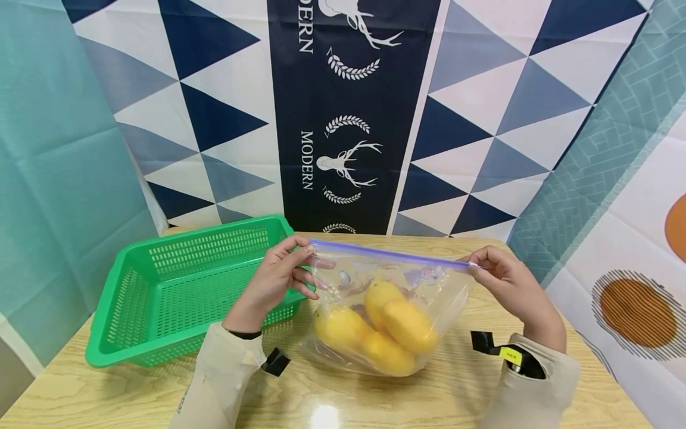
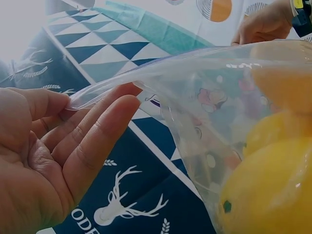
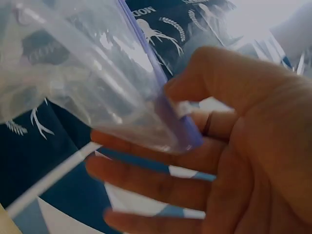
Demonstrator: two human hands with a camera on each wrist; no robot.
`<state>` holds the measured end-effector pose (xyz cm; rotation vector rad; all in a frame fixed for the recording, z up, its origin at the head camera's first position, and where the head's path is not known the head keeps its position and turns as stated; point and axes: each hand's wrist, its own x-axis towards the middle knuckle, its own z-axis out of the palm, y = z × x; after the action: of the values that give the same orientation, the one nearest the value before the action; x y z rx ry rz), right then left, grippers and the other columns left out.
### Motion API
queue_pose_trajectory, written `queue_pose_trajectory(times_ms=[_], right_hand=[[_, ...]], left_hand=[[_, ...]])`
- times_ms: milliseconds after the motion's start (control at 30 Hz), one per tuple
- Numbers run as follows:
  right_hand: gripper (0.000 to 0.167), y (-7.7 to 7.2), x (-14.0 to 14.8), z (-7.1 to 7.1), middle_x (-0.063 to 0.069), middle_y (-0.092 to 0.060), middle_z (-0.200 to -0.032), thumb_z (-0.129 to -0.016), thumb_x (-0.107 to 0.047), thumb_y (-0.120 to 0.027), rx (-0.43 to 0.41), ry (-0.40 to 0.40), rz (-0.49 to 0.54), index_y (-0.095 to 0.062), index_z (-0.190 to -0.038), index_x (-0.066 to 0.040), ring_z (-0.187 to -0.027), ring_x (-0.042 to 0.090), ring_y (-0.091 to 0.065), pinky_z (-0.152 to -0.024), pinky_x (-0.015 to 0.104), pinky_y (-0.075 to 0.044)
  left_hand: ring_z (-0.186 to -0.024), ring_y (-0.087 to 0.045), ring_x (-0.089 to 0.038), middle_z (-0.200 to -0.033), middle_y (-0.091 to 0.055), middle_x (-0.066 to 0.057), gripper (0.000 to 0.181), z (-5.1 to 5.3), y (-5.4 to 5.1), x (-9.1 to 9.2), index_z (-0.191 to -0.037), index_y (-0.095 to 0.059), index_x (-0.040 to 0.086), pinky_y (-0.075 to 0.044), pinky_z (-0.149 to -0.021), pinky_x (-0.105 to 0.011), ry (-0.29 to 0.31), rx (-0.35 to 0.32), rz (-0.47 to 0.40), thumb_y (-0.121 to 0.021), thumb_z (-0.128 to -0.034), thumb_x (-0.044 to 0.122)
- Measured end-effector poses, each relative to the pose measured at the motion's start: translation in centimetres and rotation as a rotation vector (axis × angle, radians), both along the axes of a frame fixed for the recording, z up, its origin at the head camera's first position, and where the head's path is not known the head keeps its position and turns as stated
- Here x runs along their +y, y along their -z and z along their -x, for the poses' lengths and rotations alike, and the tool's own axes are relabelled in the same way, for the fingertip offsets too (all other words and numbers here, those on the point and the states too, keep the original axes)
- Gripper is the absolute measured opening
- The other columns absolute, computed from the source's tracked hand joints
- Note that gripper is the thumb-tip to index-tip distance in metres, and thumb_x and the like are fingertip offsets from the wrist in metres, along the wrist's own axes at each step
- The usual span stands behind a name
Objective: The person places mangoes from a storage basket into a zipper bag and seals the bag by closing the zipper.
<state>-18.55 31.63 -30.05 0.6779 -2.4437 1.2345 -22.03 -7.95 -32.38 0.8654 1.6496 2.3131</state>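
Note:
A clear zip bag [image 1: 354, 277] with a purple seal strip [image 1: 391, 254] and faint printed figures hangs between both hands, its bottom at the tabletop. Inside lie several smooth yellow oval fruits [image 1: 409, 325]; one shows a dark spot at its end in the left wrist view. My left hand [image 1: 278, 277] pinches the bag's upper left corner between thumb and finger, the other fingers spread loosely. At the opposite corner my right hand [image 1: 506, 280] pinches the end of the strip, where a small white slider [image 3: 184, 108] shows. The strip runs straight across the top.
A green plastic basket [image 1: 102, 322] with perforated walls stands on the wooden table [image 1: 300, 405] to the left, close to my left hand. Behind the table hangs a patterned cloth [image 1: 230, 119]; more cloth covers both sides.

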Motion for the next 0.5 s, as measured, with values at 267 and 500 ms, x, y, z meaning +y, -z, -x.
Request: queue_pose_trajectory(times_ms=[267,500], right_hand=[[0.029,1.2,0.7,0.9,0.002,-0.064,-0.1,-0.099,0.018,-0.035,-0.047,-0.489,0.384,-0.057,-0.105,0.002,-0.089,0.01,-0.067,-0.078,0.02,-0.055],[0.038,1.3,0.8,1.0,0.009,-0.065,-0.109,-0.098,0.021,-0.025,-0.074,-0.69,0.553,-0.058,-0.107,0.005,-0.092,0.016,-0.07,-0.076,0.023,-0.057]], left_hand=[[-0.07,-0.074,-0.02,-0.099,-0.076,-0.004,0.014,-0.1,-0.3,-0.3,-0.098,-0.058,0.015,-0.061,-0.061,-0.039,0.023,0.022,0.009,-0.048,-0.1065,0.019],[-0.071,-0.074,-0.018,-0.101,-0.075,-0.003,0.014,-0.3,-0.4,-0.5,-0.099,-0.058,0.017,-0.061,-0.062,-0.037,0.094,0.075,-0.002,-0.048,-0.1065,0.019]])
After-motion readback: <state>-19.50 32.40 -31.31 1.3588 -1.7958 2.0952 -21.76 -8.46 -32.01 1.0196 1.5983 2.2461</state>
